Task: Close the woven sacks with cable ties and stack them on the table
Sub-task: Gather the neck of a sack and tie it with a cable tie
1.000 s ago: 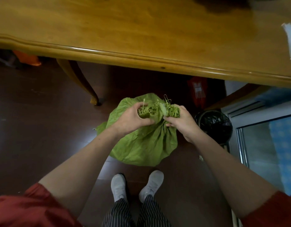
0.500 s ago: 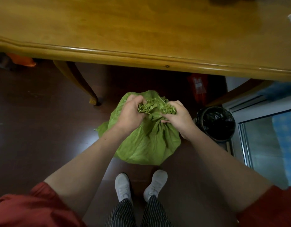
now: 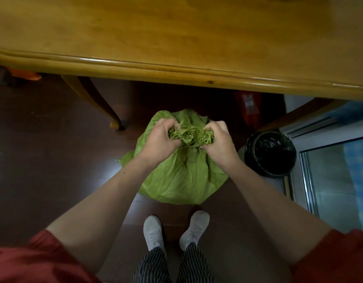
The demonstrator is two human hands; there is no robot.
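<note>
One green sack (image 3: 182, 176) stands on the floor near the bench (image 3: 176, 37); left hand (image 3: 158, 141) and right hand (image 3: 219, 144) each grip its bunched mouth.

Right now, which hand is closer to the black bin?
Right. The right hand grips the sack's bunched top, just left of the bin. The left hand grips the same top farther left, beyond the right hand.

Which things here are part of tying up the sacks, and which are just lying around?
Part of the job: green sack, its bunched mouth gripped by the left hand and right hand; wooden table for stacking. No cable tie shows.
Just lying about: black bin, red packet under the table, orange thing at far left.
</note>
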